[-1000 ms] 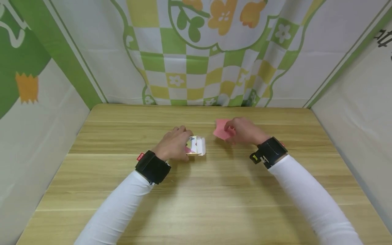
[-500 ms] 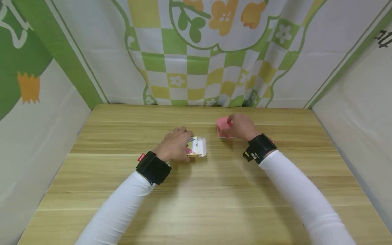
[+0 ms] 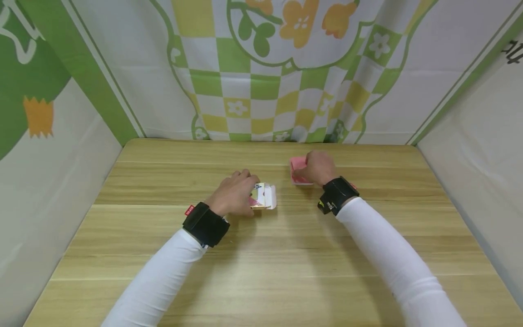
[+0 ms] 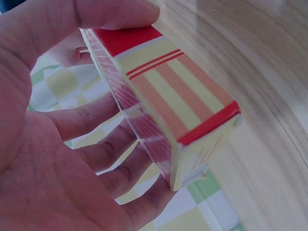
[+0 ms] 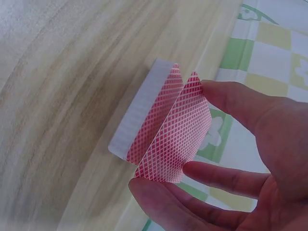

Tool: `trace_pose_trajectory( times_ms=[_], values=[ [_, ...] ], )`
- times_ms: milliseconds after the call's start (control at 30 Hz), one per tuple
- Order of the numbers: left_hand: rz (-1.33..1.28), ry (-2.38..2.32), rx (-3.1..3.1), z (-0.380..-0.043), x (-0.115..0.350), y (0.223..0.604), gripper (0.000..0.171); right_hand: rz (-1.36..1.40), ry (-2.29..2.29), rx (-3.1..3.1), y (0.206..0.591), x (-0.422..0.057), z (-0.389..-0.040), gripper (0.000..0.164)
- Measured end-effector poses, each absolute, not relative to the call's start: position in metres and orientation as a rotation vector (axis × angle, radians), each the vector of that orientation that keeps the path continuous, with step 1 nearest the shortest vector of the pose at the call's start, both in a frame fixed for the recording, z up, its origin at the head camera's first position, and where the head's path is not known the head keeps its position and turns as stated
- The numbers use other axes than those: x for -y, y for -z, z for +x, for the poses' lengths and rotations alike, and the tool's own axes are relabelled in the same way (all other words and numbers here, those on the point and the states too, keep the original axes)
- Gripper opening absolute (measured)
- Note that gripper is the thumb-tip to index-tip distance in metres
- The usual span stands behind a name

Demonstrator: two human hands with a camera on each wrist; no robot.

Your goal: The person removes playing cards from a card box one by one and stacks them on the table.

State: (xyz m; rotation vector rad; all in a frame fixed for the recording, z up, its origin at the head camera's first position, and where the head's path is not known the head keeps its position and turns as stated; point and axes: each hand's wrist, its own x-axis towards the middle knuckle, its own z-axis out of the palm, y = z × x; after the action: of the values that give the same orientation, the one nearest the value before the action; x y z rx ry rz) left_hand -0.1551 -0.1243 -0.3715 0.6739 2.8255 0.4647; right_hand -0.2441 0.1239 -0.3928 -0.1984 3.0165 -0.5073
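Observation:
My left hand [image 3: 233,194] grips a card box [image 4: 175,96], with the thumb along one edge and the fingers along the other. The flap end of the box [image 3: 261,196] points right in the head view and stands open. To its right, a deck of playing cards [image 5: 139,115] with red lattice backs lies stacked on the table. Over the deck is my right hand [image 3: 320,167]. Between its thumb and fingertips it pinches a red-backed playing card [image 5: 174,132], tilted up and bowed close above the stack.
Both things are toward the back of the wooden table [image 3: 269,268]. A patterned green, yellow and white curtain [image 3: 261,86] hangs behind the table's far edge. White cloth panels [image 3: 478,150] flank the table.
My right hand has shifted slightly left and back. The pink backs it held tilted and fanned out earlier now line up over the deck. My left hand and the card box have stayed put.

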Motion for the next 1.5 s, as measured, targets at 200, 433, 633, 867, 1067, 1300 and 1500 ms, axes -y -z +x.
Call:
trace_pose_trajectory(
  times_ms=[200,433,633,867,1067,1300,1500],
  values=[
    [0.691,-0.45,-2.831,-0.156,0.125,0.373,0.08,-0.156,0.483,-3.037,0.397,-0.119,-0.246,0.044],
    [0.683,-0.447,-2.829,-0.156,0.126,0.374,0.082,-0.131,0.46,-3.039,0.397,-0.115,-0.246,0.045],
    [0.668,-0.449,-2.823,-0.156,0.126,0.375,0.082,-0.125,0.435,-3.035,0.397,-0.113,-0.246,0.045],
    [0.655,-0.463,-2.818,-0.157,0.126,0.376,0.083,-0.099,0.401,-3.036,0.398,-0.11,-0.248,0.045],
    [0.654,-0.466,-2.818,-0.157,0.127,0.376,0.082,-0.092,0.397,-3.036,0.4,-0.109,-0.249,0.045],
    [0.648,-0.469,-2.815,-0.156,0.127,0.376,0.082,-0.096,0.386,-3.044,0.4,-0.109,-0.249,0.045],
    [0.65,-0.47,-2.813,-0.156,0.126,0.376,0.083,-0.091,0.378,-3.049,0.402,-0.109,-0.25,0.045]
  ],
)
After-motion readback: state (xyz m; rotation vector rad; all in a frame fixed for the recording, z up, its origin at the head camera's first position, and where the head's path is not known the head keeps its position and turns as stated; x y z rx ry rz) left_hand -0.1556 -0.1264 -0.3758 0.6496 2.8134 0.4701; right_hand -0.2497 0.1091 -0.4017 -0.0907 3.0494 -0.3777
